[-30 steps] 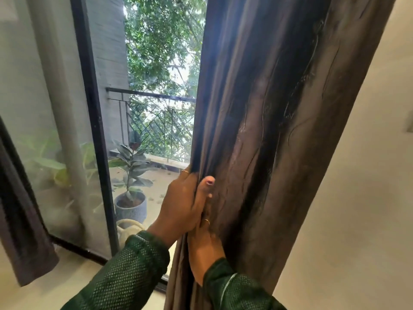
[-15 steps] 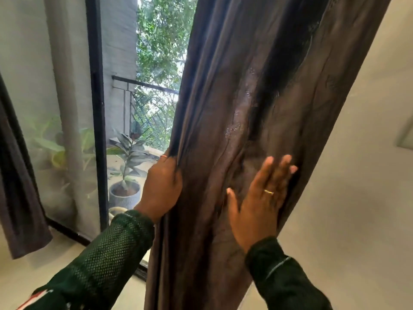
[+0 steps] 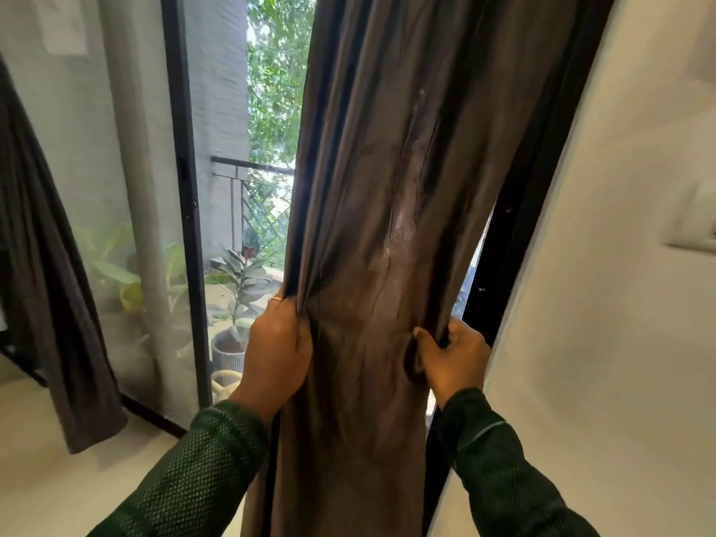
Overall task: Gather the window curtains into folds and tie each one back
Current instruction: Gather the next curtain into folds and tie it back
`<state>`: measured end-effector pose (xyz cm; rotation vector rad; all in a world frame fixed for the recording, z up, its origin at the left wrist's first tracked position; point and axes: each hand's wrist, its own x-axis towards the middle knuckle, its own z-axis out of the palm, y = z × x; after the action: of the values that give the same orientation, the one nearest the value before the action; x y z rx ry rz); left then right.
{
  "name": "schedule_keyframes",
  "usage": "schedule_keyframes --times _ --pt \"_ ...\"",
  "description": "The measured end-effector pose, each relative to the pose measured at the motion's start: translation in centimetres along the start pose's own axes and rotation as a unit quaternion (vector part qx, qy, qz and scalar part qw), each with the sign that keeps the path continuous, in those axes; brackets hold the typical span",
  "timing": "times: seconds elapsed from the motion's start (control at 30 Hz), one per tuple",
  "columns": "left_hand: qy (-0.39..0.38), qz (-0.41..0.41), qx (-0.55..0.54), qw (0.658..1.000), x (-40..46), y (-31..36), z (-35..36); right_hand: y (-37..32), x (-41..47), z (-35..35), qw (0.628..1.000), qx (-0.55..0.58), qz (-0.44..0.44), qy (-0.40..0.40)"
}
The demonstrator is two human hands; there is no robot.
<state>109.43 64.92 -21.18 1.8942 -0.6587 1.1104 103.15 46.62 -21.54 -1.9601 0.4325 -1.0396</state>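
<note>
A dark brown curtain (image 3: 387, 188) hangs in front of me, bunched into long vertical folds. My left hand (image 3: 277, 346) grips its left edge, fingers curled round the gathered pleats. My right hand (image 3: 451, 356) grips the curtain's right edge, close to the dark window frame (image 3: 503, 265). Between the two hands the cloth is pulled into a narrow column. A second dark curtain (image 3: 42, 284) hangs at the far left, its lower end loose above the floor.
A black door frame post (image 3: 186, 211) splits the glass. Outside stand a potted plant (image 3: 232, 304) and a balcony railing (image 3: 252, 168). A white wall (image 3: 620, 304) with a switch plate (image 3: 693, 226) is on the right. Pale floor (image 3: 77, 478) lies below.
My right hand moved from lying flat on the curtain's front to its right edge and closed on it. The curtain is now drawn narrower, showing a gap by the frame.
</note>
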Motion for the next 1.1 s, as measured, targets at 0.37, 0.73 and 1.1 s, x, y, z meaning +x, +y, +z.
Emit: schedule_keyframes --times 0.37,0.73,1.1 --pt "-0.014 -0.001 -0.032 0.999 -1.3 2.1 -0.6 -0.8 -8.1 -1.2 0.996 -0.033 -0.08 -0.028" --pt "-0.1 -0.098 -0.265 0.954 -3.0 6.5 1.6 -2.6 -11.1 0.1 0.965 -0.122 -0.063 -0.224" --pt "-0.038 -0.151 -0.192 0.969 -2.1 5.4 1.5 -1.6 -7.4 -2.4 0.965 0.078 -0.104 -0.228"
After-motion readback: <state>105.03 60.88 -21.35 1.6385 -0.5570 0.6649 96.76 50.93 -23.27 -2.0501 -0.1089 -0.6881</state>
